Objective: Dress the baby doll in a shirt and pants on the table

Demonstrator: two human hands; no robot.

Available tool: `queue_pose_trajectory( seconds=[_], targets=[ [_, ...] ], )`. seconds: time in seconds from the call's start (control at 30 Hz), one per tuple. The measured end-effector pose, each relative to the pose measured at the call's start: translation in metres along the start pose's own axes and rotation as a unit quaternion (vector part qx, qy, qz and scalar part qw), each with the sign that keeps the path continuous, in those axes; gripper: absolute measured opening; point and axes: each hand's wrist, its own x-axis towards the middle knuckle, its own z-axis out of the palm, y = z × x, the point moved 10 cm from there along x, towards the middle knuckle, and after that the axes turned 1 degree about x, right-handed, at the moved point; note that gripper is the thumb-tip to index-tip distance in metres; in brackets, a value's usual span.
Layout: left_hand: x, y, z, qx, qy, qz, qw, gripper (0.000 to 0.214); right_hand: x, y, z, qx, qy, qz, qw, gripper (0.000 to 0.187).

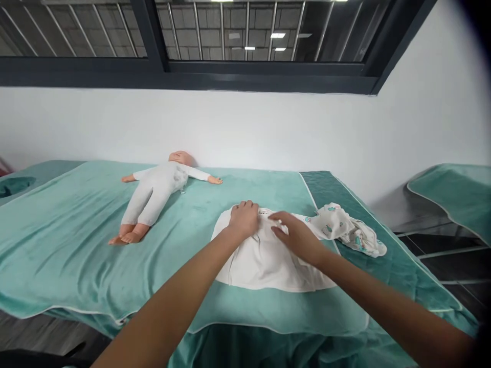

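Note:
A white baby garment (264,266) lies spread on the teal cover, with a small label mark at its neckline. My left hand (244,219) is on its upper left part, fingers bent down over the cloth beside the neckline and closed on it. Just right of the neckline, my right hand (297,235) hovers over or lightly touches the garment, its thumb and index finger apart. At the garment's right side lies a crumpled white printed cloth (345,227) with teal and red figures. To the left, a baby doll (157,189) in a white suit lies on its back, arms spread.
The teal cover (76,220) drapes over a bed-like surface, wrinkled at the left. Behind it stand a white wall (115,122) and a dark-framed window (268,79) with bars. Another teal-covered surface (456,197) is at the right, beyond a gap with dark floor.

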Motion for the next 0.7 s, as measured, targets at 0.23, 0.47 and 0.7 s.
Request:
queue_pose_trajectory(
  seconds=[0.23,0.47,0.7],
  targets=[
    [0.004,-0.015,-0.008,0.03,0.011,-0.022,0.999,0.026,0.06,0.055,0.022,-0.232,-0.036,0.07,0.97,0.033],
    [-0.024,-0.032,-0.126,0.049,0.184,-0.059,0.98,0.025,0.075,-0.016,-0.062,-0.247,0.064,-0.015,0.967,0.036],
    [-0.055,-0.049,-0.217,0.024,0.309,-0.123,0.943,0.028,0.054,-0.076,-0.161,-0.202,0.162,-0.063,0.964,0.032]
  ],
)
